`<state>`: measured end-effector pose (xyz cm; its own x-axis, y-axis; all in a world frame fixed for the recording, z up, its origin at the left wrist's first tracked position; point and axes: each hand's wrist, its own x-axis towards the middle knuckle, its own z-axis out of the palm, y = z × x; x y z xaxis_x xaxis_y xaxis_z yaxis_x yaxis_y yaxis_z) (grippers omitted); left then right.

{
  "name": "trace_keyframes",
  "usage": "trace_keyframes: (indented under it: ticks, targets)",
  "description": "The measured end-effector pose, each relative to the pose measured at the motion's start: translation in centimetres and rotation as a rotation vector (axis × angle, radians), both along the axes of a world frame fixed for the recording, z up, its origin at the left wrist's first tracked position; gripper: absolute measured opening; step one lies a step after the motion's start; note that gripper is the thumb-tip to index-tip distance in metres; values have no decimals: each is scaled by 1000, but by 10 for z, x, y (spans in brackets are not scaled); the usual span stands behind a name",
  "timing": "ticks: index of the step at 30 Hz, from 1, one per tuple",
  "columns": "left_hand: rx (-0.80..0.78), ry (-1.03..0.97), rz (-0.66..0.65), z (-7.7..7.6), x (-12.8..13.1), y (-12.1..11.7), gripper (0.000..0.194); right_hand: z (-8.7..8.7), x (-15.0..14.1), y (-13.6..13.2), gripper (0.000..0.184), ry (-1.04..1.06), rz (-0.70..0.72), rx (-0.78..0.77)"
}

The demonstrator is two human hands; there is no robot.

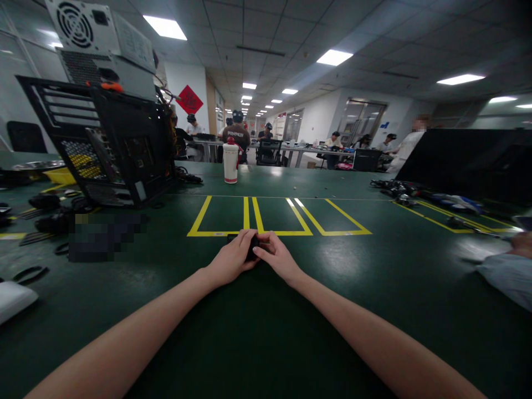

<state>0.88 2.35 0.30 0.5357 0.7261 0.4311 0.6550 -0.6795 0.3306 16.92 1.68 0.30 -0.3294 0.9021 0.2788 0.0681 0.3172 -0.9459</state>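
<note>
Both hands meet over the green tabletop [257, 332], just in front of the yellow tape outlines. Between them is a small black object [251, 254], mostly covered by fingers, so its kind cannot be made out. My left hand [234, 257] is closed around it from the left, its back toward me. From the other side my right hand [277, 256] grips it, the thumb lying across the near face and the fingers curled over the top.
A black computer case [137, 149] with a power supply [103, 39] on top stands at left. A white bottle [231, 162] is beyond the tape. Cables and parts lie at both sides. A person's sleeve [507, 274] reaches in at right, near a dark panel [469, 163].
</note>
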Motion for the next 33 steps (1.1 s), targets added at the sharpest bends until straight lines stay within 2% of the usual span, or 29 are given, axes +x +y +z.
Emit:
trace_keyframes:
  ticks: [10,25,33]
  targets:
    - [22,12,11,-1,0,0,60,-6,1,5,35,-12,-29,-41]
    - [13,13,7,-1,0,1,61,-4,-1,3,23,35,-3,-22]
    - [11,14,8,-2,0,1,61,-3,2,3,32,-16,-14,-57]
